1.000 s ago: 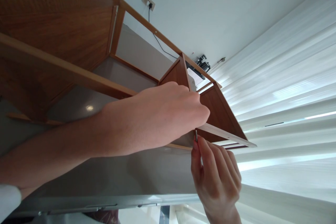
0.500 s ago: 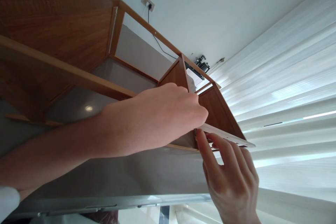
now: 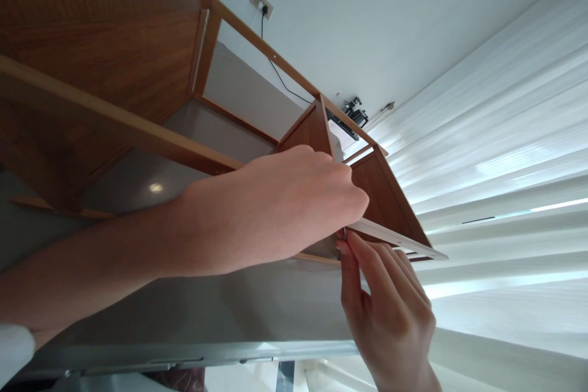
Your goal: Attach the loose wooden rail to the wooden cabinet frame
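A thin pale wooden slat (image 3: 395, 237) juts from the brown wooden shelf frame (image 3: 138, 128). The left hand (image 3: 294, 208) closes over its near end. Just below that grip, the right hand (image 3: 390, 312) pinches something small against the slat's underside; what it holds cannot be told. White curtains (image 3: 505, 153) hang beyond.

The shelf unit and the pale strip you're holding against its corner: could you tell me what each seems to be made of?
The shelf unit looks like wood or wood-grain laminate: warm brown, streaked grain, satin sheen, lighter edge banding. Solid or veneered cannot be told. The pale strip under the left hand and by the right hand is thin, flat and off-white, possibly painted metal or plastic.
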`<state>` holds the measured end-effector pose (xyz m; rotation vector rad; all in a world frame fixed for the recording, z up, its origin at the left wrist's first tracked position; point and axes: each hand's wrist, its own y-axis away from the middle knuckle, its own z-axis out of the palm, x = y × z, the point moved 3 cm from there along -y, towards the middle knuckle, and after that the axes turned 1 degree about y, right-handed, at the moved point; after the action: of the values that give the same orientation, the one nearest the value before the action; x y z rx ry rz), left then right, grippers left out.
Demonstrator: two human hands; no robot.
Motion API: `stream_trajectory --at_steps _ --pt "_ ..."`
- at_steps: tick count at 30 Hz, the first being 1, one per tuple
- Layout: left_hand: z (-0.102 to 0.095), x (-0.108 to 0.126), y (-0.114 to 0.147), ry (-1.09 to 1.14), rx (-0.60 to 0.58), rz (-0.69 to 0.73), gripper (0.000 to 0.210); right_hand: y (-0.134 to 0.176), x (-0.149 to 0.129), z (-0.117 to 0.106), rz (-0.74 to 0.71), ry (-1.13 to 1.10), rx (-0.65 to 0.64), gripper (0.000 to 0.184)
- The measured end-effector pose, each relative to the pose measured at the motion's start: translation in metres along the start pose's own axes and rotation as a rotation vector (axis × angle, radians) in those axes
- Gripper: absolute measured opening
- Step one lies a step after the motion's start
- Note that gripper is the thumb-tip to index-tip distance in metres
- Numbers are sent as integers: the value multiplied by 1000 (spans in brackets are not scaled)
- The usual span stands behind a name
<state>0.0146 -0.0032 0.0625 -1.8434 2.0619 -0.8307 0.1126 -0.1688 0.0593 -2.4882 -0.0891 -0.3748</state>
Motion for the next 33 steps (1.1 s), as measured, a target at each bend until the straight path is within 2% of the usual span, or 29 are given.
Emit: stream_trajectory --at_steps 6,12,17,27,33 --pt "1 0 0 0 -22 1 24 5 -7 8 78 10 71 13" --pt "1 0 -1 -11 -39 12 26 15 -14 9 -27 136 139 19" --pt "1 -1 -1 -1 -37 10 27 12 -11 10 -10 159 145 23" --pt "2 -2 -1 15 -10 -10 25 11 3 -1 -128 229 6 31" --pt "1 -1 -1 8 -10 -12 24 -5 4 -16 -215 306 -53 30"
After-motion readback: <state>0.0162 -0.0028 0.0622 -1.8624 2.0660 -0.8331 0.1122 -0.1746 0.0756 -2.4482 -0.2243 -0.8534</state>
